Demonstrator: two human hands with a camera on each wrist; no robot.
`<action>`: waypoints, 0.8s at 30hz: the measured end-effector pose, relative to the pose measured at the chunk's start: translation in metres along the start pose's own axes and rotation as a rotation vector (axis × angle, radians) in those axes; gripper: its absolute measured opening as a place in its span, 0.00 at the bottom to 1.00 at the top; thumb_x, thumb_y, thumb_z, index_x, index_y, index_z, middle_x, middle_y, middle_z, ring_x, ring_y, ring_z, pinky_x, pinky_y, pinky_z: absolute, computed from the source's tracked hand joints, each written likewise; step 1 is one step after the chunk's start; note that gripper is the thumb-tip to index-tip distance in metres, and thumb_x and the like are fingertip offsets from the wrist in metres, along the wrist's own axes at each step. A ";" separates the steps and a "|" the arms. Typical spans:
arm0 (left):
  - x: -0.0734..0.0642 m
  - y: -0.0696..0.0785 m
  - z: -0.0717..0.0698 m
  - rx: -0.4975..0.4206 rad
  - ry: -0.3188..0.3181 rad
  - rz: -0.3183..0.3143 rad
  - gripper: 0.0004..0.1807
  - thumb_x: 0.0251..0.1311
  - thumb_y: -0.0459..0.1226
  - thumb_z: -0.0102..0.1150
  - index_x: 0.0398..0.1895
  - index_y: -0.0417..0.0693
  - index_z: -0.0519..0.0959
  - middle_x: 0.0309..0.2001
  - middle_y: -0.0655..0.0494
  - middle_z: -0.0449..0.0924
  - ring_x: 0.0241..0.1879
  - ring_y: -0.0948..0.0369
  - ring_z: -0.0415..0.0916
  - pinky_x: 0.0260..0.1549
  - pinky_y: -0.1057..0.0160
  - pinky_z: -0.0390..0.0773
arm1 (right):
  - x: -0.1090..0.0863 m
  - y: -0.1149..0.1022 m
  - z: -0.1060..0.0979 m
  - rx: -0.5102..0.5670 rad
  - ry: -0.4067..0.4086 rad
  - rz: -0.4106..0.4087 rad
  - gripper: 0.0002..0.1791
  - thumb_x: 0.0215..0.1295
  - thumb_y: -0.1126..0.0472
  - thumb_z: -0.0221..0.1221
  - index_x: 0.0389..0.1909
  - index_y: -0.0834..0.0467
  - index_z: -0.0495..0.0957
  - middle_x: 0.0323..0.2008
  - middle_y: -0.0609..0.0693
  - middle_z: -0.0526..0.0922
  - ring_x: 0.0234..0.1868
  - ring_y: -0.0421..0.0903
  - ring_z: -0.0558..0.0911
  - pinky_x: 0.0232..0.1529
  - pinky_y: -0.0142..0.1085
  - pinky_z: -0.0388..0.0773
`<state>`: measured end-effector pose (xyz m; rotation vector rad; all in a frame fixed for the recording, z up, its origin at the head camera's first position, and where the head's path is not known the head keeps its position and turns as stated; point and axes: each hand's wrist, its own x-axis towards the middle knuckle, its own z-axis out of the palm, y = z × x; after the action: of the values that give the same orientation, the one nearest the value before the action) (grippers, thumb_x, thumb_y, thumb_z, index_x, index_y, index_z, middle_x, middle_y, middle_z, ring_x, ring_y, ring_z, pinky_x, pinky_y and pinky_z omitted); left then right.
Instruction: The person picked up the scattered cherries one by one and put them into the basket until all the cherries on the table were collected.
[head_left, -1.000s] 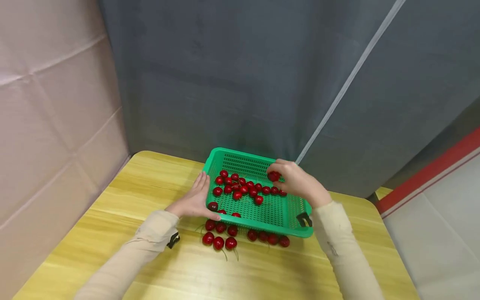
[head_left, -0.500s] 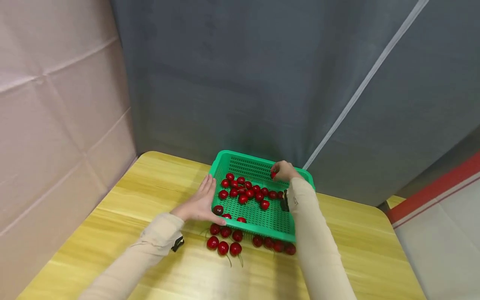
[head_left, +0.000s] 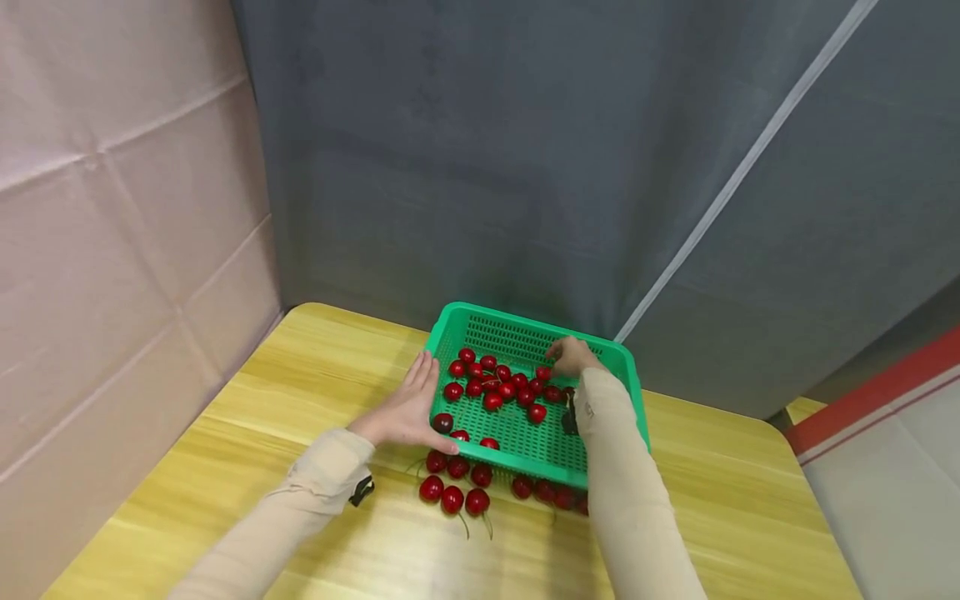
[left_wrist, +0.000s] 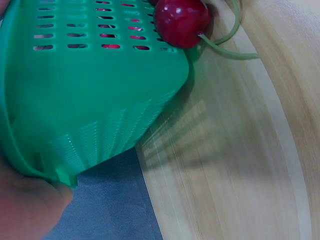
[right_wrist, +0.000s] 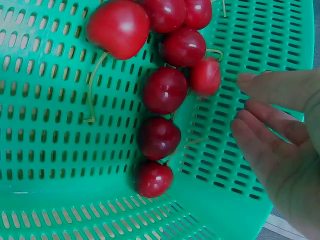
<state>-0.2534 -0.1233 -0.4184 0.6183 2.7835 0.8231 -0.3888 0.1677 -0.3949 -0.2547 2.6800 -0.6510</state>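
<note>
A: Behind the wooden table [head_left: 352, 367] we see a grey curtain [head_left: 480, 150], with a pinkish wall covering [head_left: 135, 208] along the left; the table's near edge is cut off. Where do we place the green basket [head_left: 517, 464]?

B: We find it by the middle of the table's far edge, with loose red cherries [head_left: 492, 401] inside. The outer cherries [head_left: 452, 500] lie on the table, along the basket's near side; we lose part of them behind the right sleeve [head_left: 630, 483]

A: Can we tell how the left hand [head_left: 408, 415] lies?

B: Its fingers are straight along the basket's left rim, the thumb on the near rim. In the left wrist view it is cut off, so we miss most of it

A: And the right hand [head_left: 576, 357]?

B: We see it inside the basket, towards the table's far edge, fingertips hard to make out from above. From the wrist, its fingers are parted and hold nothing, just beside a blurred single cherry [right_wrist: 205, 76]; whether that touches its neighbours, we cannot tell
</note>
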 end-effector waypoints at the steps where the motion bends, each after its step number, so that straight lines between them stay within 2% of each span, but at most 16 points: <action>1: 0.000 0.000 0.000 0.002 -0.001 0.001 0.73 0.31 0.64 0.67 0.67 0.29 0.35 0.69 0.37 0.22 0.68 0.48 0.18 0.66 0.51 0.41 | 0.000 0.001 0.000 -0.003 -0.002 -0.004 0.22 0.50 0.71 0.61 0.50 0.65 0.76 0.50 0.63 0.75 0.51 0.57 0.74 0.40 0.41 0.78; 4: 0.001 -0.001 -0.001 -0.004 -0.001 0.007 0.73 0.31 0.64 0.67 0.67 0.29 0.34 0.69 0.36 0.22 0.68 0.48 0.18 0.66 0.51 0.40 | -0.002 -0.001 -0.002 -0.014 -0.005 -0.010 0.22 0.53 0.69 0.61 0.51 0.65 0.74 0.51 0.63 0.74 0.52 0.57 0.73 0.43 0.43 0.77; 7: 0.002 -0.002 -0.002 -0.001 0.001 0.011 0.74 0.30 0.64 0.66 0.67 0.30 0.33 0.69 0.36 0.22 0.68 0.48 0.19 0.66 0.51 0.39 | -0.005 -0.009 -0.009 -0.036 -0.001 -0.054 0.22 0.54 0.68 0.60 0.52 0.66 0.73 0.52 0.64 0.73 0.54 0.58 0.72 0.46 0.45 0.76; 10: 0.004 -0.005 -0.002 0.005 0.010 0.013 0.74 0.30 0.65 0.66 0.67 0.30 0.33 0.69 0.36 0.22 0.68 0.47 0.19 0.66 0.51 0.39 | -0.012 -0.023 -0.018 -0.073 0.035 -0.154 0.22 0.55 0.68 0.60 0.53 0.67 0.73 0.52 0.65 0.73 0.54 0.59 0.72 0.48 0.47 0.74; 13: 0.006 -0.007 -0.003 0.004 0.021 0.017 0.74 0.29 0.65 0.66 0.67 0.29 0.34 0.69 0.36 0.22 0.68 0.47 0.19 0.66 0.50 0.40 | -0.026 -0.042 -0.026 -0.114 0.101 -0.292 0.21 0.56 0.66 0.59 0.52 0.68 0.73 0.51 0.64 0.74 0.52 0.59 0.73 0.49 0.48 0.73; 15: 0.007 -0.009 -0.003 0.000 0.020 0.017 0.74 0.29 0.65 0.66 0.67 0.29 0.34 0.69 0.36 0.22 0.68 0.47 0.19 0.66 0.50 0.40 | -0.043 -0.056 -0.028 -0.135 0.163 -0.393 0.20 0.57 0.64 0.59 0.51 0.67 0.74 0.49 0.61 0.76 0.50 0.57 0.75 0.48 0.46 0.74; 18: 0.008 -0.012 -0.002 -0.004 0.016 0.018 0.75 0.29 0.66 0.66 0.67 0.30 0.33 0.69 0.36 0.22 0.68 0.47 0.19 0.65 0.49 0.40 | -0.079 -0.079 -0.026 -0.152 0.259 -0.549 0.19 0.57 0.63 0.60 0.50 0.65 0.75 0.47 0.57 0.77 0.48 0.53 0.76 0.48 0.44 0.75; 21: 0.009 -0.013 -0.003 -0.014 0.017 0.015 0.75 0.29 0.65 0.66 0.67 0.31 0.32 0.69 0.36 0.22 0.68 0.47 0.18 0.65 0.49 0.39 | -0.122 -0.097 -0.016 -0.161 0.348 -0.706 0.20 0.55 0.61 0.62 0.49 0.62 0.76 0.45 0.53 0.78 0.46 0.48 0.78 0.46 0.39 0.77; 24: 0.009 -0.014 -0.004 -0.020 0.023 0.005 0.74 0.29 0.63 0.67 0.68 0.31 0.32 0.69 0.36 0.22 0.68 0.47 0.19 0.65 0.49 0.39 | -0.159 -0.106 0.001 -0.162 0.396 -0.860 0.20 0.53 0.60 0.64 0.48 0.61 0.76 0.44 0.50 0.79 0.46 0.44 0.78 0.44 0.35 0.77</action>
<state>-0.2677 -0.1319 -0.4228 0.6163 2.7912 0.8636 -0.2340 0.1154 -0.2965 -1.5123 2.9268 -0.7648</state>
